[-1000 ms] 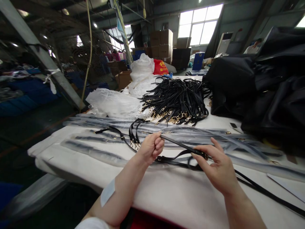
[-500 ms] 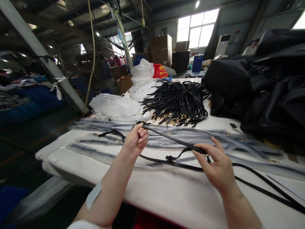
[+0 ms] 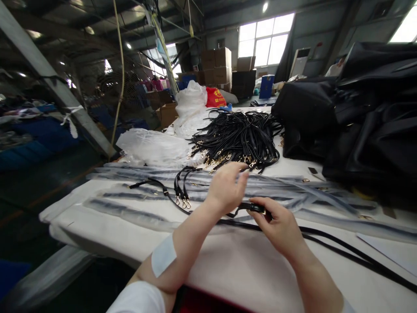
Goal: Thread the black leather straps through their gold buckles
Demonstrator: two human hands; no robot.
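Note:
My right hand (image 3: 276,219) pinches a black strap (image 3: 256,207) near its gold buckle, between thumb and fingers. Just left of it, my left hand (image 3: 229,187) is raised above the table, its thumb and fingers apart, and I see nothing in its grasp. Long black cords of strap (image 3: 339,245) run from beneath my hands toward the right edge. To the left lie a few short black straps with gold clasps (image 3: 183,203). Behind my hands is a heap of black straps (image 3: 241,134) with gold clips along its near side.
Straps in clear plastic sleeves (image 3: 127,213) lie across the white table (image 3: 247,265). Crumpled clear plastic bags (image 3: 146,145) stand at the back left. A big black sheet-like pile (image 3: 312,117) fills the right side. A slanted metal post (image 3: 58,78) rises at the left.
My left hand has let go of the strap it was pulling taut and moved right, close to my right hand. The short straps with clasps are now uncovered. My right hand keeps its pinch.

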